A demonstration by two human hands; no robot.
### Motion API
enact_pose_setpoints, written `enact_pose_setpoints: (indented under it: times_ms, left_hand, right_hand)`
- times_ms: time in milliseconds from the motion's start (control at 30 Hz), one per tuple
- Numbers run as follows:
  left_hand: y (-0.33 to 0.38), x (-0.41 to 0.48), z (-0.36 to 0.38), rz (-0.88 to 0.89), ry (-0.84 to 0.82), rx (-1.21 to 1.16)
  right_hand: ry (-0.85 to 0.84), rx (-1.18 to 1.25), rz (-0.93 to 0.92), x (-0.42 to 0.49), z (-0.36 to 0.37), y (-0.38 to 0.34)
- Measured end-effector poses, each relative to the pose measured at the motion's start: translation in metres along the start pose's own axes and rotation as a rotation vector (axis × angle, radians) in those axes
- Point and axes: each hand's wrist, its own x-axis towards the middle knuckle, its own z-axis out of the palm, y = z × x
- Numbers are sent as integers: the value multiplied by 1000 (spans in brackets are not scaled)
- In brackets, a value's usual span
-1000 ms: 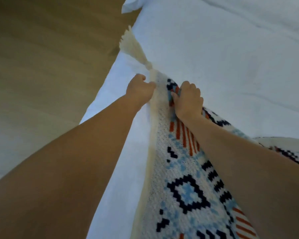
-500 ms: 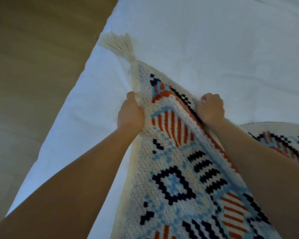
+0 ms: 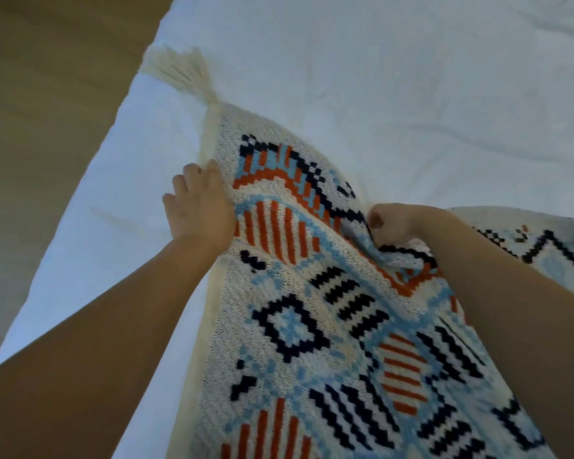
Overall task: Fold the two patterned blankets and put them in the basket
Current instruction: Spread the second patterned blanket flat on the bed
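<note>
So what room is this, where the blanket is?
Most likely a bedroom. The patterned blanket with its tassel lies spread on a wide white bed sheet, with a wooden floor beside the bed.

A white bed sheet covers the bed across the upper and right parts of the view, lightly creased, with shallow wrinkles running over it. Its edge runs diagonally from the top centre down to the lower left. Beyond that edge lies a wooden floor, tan and plain.
</note>
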Motion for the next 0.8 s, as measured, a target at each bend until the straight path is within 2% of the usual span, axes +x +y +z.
enact_pose_setpoints:
  times_ms: [67,167,267,400,467,567,600,633,700,800]
  left_hand:
    - [10,-5,2,119,40,33]
    - [26,-12,14,215,-23,59]
    - [33,-16,26,193,-93,15]
    - [28,-18,33,191,-101,32]
    - [26,-18,35,198,-101,31]
    - [23,-18,40,205,-117,66]
    - [23,-18,44,209,-127,99]
    - [23,-17,48,207,-137,135]
    - [23,-15,56,187,-156,193]
    - [24,-12,62,162,-175,228]
  right_hand:
    - [47,-54,-17,2,6,0]
    - [58,-75,-11,3,10,-2]
    - [46,-70,-37,3,16,-3]
    - [95,33,-92,-1,13,0]
    - [289,145,-44,-2,-2,15]
    - [919,355,225,0,-38,50]
    - [1057,440,293,1,-46,59]
    - [1122,499,321,7,-51,63]
    - [1040,554,276,18,-46,53]
    - [744,498,114,40,4,27]
